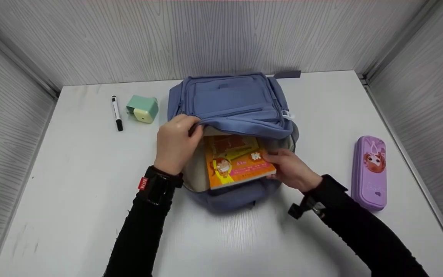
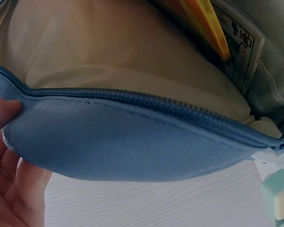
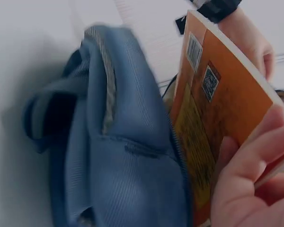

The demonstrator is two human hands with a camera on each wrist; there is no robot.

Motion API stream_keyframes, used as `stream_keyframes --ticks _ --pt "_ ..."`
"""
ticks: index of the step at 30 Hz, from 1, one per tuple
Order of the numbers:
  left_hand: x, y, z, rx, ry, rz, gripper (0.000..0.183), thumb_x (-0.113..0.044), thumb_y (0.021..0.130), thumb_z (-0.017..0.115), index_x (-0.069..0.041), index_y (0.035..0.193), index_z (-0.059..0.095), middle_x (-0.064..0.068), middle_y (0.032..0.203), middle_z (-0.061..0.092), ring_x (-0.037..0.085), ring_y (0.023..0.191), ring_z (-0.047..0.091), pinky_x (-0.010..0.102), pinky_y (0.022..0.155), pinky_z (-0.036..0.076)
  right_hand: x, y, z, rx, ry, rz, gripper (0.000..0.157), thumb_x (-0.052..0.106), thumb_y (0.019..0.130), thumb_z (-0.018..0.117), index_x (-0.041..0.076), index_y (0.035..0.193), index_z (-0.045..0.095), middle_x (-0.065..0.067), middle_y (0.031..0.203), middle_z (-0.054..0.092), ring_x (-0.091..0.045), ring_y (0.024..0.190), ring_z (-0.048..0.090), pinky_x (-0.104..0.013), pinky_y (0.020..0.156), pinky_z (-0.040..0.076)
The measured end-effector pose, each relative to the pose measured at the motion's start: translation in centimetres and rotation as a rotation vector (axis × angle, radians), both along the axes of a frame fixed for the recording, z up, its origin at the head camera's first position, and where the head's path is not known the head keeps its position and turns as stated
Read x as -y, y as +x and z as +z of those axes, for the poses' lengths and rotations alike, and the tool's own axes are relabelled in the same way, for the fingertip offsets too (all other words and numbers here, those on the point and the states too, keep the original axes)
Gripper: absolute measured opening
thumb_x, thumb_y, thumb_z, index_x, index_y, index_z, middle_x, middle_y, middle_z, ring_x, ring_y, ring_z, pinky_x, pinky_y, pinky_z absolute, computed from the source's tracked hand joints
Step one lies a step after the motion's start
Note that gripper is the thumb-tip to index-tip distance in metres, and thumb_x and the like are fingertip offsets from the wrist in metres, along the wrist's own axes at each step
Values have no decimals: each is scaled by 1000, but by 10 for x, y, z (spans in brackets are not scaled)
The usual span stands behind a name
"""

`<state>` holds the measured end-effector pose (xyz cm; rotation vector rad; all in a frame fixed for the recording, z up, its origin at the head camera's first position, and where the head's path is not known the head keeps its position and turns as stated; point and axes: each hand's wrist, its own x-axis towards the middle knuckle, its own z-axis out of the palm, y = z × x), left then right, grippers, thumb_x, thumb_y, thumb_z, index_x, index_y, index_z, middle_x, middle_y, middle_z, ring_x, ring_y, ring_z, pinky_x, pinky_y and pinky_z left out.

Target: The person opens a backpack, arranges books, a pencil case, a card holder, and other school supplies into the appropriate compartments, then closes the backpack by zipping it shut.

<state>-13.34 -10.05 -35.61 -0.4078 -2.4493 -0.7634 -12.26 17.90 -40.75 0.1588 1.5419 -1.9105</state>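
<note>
One grip (image 1: 177, 143), the left, holds up the flap (image 1: 252, 126) of the blue bag (image 1: 229, 92), and the right grip (image 1: 293, 169) pinches the orange book (image 1: 240, 167) in the opening between both grips, where it might snag if the flap droops.

I see a dusty-blue backpack (image 1: 237, 105) lined in beige, an orange book (image 1: 238, 163) splashed with yellow and pink, black sleeves (image 1: 140, 231); at three o'clock a purple pencil case (image 1: 370, 181), at ten a mint-and-pale-yellow block (image 1: 143, 108), at twelve a grey wood-grained wall (image 1: 221, 36).
</note>
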Motion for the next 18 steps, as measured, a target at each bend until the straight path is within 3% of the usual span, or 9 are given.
stream_keyframes --ticks 2,5,7,10,12,15,17,18 --pt "0 0 0 -1 3 1 11 -8 89 67 1 91 74 15 85 73 29 79 70 41 73 58 12 -11 -3 8 2 -45 34 14 105 43 -1 136 42 3 98 66 -8 81 63 -18 58 50" --pt "1 1 0 -6 6 -2 10 -7 88 68 1 91 74 15 85 73 30 79 70 41 73 58 27 -27 -8 39 -16 -113 21 12 105 45 9 124 51 4 105 61 -7 88 60 -19 55 49" --pt "1 1 0 -10 3 -4 10 -7 88 69 0 91 74 15 84 73 29 78 70 41 72 58 34 -38 -11 74 -11 -156 12 9 104 45 14 111 53 5 108 55 -8 83 56 -18 52 45" --pt "0 2 -1 -15 -1 -6 9 -7 87 69 0 90 74 14 83 73 29 77 70 41 70 58 36 -60 -27 145 -55 -194 14 5 104 42 14 97 50 2 101 48 -7 70 47 -16 49 37" --pt "0 2 -2 -16 -1 -5 9 -7 87 69 0 90 74 14 83 73 29 77 70 41 70 58 26 -86 -66 183 -137 -183 17 1 100 46 14 90 47 3 93 47 -7 62 45 -15 49 37" --pt "0 3 -2 -10 7 -6 9 -7 87 69 0 91 74 14 84 73 29 79 71 41 72 58 5 -128 -136 230 -403 -139 17 -5 92 52 10 86 51 0 81 53 -10 61 50 -18 55 43" --pt "0 3 -3 -4 11 -8 9 -7 87 69 0 91 75 14 85 74 29 80 72 40 73 59 -5 -143 -161 269 -567 -153 18 -8 88 54 9 84 53 0 76 54 -12 65 52 -22 62 46" --pt "-1 3 -3 0 13 -9 10 -7 87 69 0 91 75 14 86 74 29 81 72 40 74 59 -5 -140 -157 135 -543 -90 10 -3 89 56 6 86 54 -3 79 56 -16 71 53 -25 68 47"
